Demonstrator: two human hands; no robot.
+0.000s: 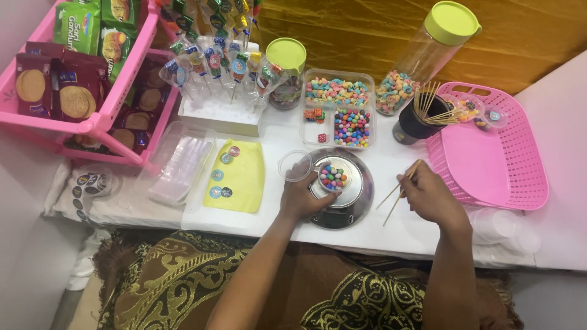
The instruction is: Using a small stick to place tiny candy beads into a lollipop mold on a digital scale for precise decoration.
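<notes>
Filling step, by the look of it — a small clear cup (pixel 333 176) of coloured candies sits on the round scale (pixel 342 186) at table centre, near the front edge. Left hand (pixel 301 197) rests at the scale's left rim, fingers curled together round the cup's side, steadying it. A second, empty cup (pixel 294 165) stands just beside, touching the fingers.

Right hand (pixel 428 195) is to the right of the scale, fingers pinched on two thin wooden sticks (pixel 400 188). Sticks' long axis runs diagonally — free ends point down-left toward the scale's base, upper ends tucked under the fingers toward the pink basket (pixel 489 159).

Judgement: the next move calls for a firm hold on the cup and the sticks turned nearer upright before they meet the candies.
</notes>
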